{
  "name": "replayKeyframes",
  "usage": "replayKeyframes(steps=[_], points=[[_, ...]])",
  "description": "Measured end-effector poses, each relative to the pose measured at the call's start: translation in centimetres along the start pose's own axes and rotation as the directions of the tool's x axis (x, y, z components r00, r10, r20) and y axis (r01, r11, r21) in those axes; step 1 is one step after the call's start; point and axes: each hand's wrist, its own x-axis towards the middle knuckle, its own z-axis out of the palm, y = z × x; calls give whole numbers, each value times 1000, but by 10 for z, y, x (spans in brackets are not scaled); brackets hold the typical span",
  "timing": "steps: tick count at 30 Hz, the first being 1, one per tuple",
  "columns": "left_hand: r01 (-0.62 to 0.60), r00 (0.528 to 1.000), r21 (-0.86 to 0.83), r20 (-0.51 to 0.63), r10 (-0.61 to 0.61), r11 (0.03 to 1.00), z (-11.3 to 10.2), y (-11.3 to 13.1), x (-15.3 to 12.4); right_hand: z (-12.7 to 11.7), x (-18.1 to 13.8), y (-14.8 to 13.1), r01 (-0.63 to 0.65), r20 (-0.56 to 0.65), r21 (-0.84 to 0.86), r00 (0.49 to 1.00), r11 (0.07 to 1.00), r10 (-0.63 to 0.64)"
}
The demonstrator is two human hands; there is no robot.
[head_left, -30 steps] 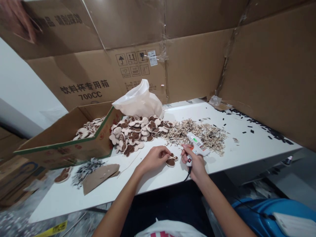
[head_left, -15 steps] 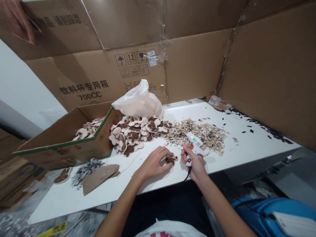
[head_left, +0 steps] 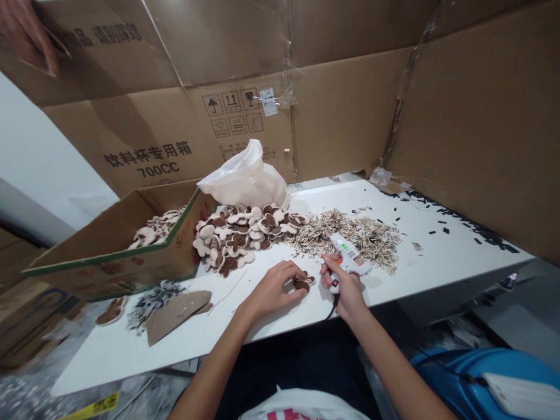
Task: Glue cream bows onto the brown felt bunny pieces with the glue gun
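My left hand (head_left: 280, 287) rests on the white table with its fingers curled around a small brown felt piece (head_left: 301, 282). The piece lies on the tabletop and has a thin pale strip across it; my fingertips partly cover it. To its right, my right hand (head_left: 343, 286) is wrapped round the handle of a white glue gun (head_left: 350, 254). A lit green display shows on the gun's body, and a black cord leaves the bottom of its handle. Behind both hands lies a heap of brown and cream felt pieces (head_left: 238, 233), beside a pile of short pale strips (head_left: 363, 233).
An open cardboard box (head_left: 109, 262) holding felt pieces stands at the left. A white plastic bag (head_left: 249, 175) sits behind the heap. Brown card (head_left: 177, 315) lies front left. Small black bits (head_left: 472, 224) are scattered at the right. Tall cardboard walls (head_left: 350, 111) enclose the back. Another person's hand (head_left: 32, 38) hangs top left.
Both hands stay almost in place. The pale strip on the brown felt piece now shows more clearly across its top. The view has shifted very slightly.
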Motion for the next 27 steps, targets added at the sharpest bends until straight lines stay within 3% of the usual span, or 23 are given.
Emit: replayKeyframes(steps=[9,16,27], points=[[-1,1000,-14,10,1,1000,2,-2,-1,0,0,0,-2,-9,-2,1000,1000,2],[57,997,-28,-59,-59,998,6,-3,-5,-1,1,0,4,0,-13,1000,1000,-4],[-15,999,96,-49,20,995,12,-1,-8,-2,1,1,7,3,-10,1000,1000,-7]])
